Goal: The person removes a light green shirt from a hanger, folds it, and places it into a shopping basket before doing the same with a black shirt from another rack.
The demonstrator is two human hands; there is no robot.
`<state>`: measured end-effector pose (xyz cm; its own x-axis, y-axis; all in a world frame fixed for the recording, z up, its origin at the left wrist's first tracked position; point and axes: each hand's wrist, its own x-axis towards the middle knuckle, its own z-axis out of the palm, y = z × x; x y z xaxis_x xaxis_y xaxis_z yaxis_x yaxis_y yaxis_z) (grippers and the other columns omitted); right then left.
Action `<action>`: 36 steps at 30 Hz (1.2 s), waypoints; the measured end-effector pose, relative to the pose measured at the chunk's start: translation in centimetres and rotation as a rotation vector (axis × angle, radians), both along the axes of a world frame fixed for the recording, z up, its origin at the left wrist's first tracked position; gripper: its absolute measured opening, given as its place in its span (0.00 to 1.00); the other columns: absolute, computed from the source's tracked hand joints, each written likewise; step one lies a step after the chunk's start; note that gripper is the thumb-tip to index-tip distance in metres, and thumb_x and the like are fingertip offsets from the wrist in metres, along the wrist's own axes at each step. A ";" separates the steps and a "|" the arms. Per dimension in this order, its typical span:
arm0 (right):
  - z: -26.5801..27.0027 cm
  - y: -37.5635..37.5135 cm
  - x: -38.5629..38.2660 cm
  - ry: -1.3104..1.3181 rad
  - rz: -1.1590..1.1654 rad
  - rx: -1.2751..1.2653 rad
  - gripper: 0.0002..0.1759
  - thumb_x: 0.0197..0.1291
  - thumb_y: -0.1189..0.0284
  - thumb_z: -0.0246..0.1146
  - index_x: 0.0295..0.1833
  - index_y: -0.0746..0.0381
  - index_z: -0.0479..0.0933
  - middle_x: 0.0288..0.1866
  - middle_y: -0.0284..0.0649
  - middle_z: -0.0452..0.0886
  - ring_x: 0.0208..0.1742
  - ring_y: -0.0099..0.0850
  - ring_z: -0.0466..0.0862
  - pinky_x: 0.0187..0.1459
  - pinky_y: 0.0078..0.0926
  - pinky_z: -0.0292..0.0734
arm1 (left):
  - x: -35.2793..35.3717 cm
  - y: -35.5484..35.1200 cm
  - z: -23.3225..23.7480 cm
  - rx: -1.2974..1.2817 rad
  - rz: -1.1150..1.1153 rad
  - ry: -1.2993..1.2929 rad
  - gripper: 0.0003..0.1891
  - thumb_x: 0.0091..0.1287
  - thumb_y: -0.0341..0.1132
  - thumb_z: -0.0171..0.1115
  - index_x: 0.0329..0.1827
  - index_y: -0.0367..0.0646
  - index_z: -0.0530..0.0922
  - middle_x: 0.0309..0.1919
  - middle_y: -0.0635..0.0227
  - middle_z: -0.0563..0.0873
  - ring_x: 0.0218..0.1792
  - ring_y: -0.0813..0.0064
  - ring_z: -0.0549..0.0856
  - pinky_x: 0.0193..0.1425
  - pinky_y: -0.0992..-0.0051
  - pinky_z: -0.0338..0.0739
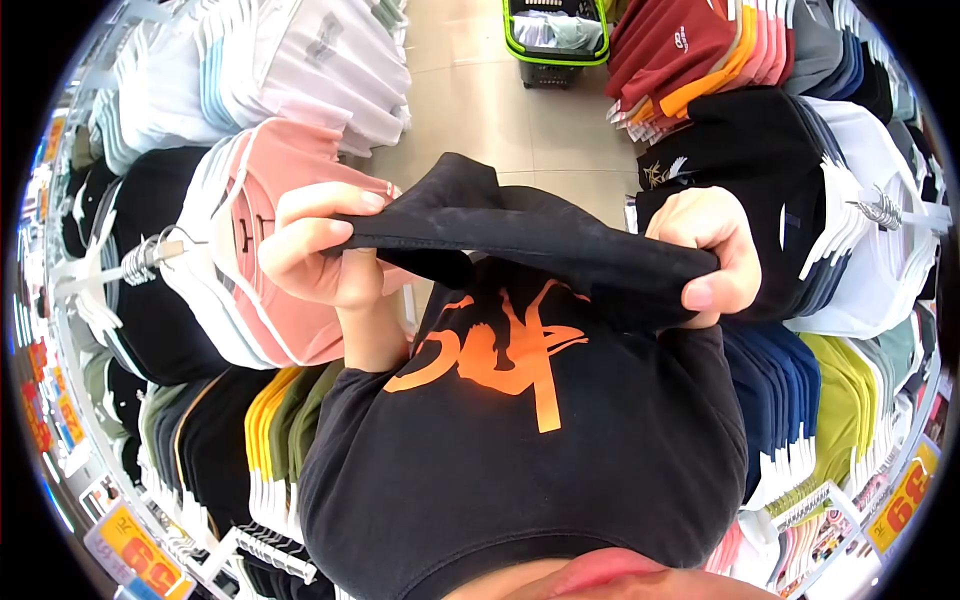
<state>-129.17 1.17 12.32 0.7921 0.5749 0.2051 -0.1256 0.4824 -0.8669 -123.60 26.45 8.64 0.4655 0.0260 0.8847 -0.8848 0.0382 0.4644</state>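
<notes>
Shop aisle, shirt racks [200,300] flanking; green-rimmed basket [556,60] holds clothes [560,30]; left hand [315,250], right hand [705,255] clench black garment [500,225].

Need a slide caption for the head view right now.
Left hand and right hand stretch a black garment between racks of hung T-shirts, a green basket on the floor beyond.

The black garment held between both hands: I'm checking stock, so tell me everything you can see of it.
The black garment is plain, matte, soft-looking fabric, perhaps knit cotton. It is stretched into a wide, nearly level band, with a folded flap rising at its top. The left hand pinches one end, the right hand the other, in front of a black shirt with an orange print. No print or label shows on it.
</notes>
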 end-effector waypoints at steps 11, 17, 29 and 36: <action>-2.2 -0.4 2.5 0.246 -0.065 0.186 0.11 0.38 0.79 0.55 0.28 0.78 0.74 0.24 0.41 0.77 0.22 0.22 0.72 0.25 0.17 0.66 | 4.2 -0.4 -1.3 -0.059 -0.228 0.142 0.15 0.50 0.19 0.61 0.35 0.39 0.63 0.27 0.54 0.75 0.23 0.74 0.76 0.26 0.83 0.74; -1.0 -0.1 6.0 0.234 -0.082 0.208 0.11 0.40 0.77 0.54 0.26 0.77 0.73 0.23 0.44 0.77 0.21 0.25 0.74 0.25 0.19 0.68 | 7.7 0.8 -2.1 -0.133 -0.783 0.301 0.14 0.51 0.24 0.65 0.34 0.38 0.67 0.28 0.55 0.75 0.21 0.79 0.75 0.21 0.87 0.69; -1.9 0.9 17.8 0.201 -0.551 0.278 0.18 0.43 0.67 0.53 0.34 0.74 0.72 0.29 0.47 0.78 0.28 0.31 0.78 0.35 0.21 0.74 | 15.9 1.3 0.0 0.100 -1.276 0.558 0.08 0.55 0.21 0.52 0.38 0.31 0.75 0.36 0.55 0.77 0.37 0.65 0.77 0.43 0.73 0.70; -0.9 1.4 23.5 0.193 -0.506 0.004 0.13 0.51 0.72 0.53 0.38 0.71 0.73 0.35 0.41 0.79 0.35 0.25 0.79 0.40 0.17 0.72 | 19.6 -0.9 1.4 0.137 -0.878 0.661 0.09 0.51 0.22 0.62 0.34 0.41 0.75 0.30 0.74 0.75 0.26 0.86 0.71 0.28 0.86 0.64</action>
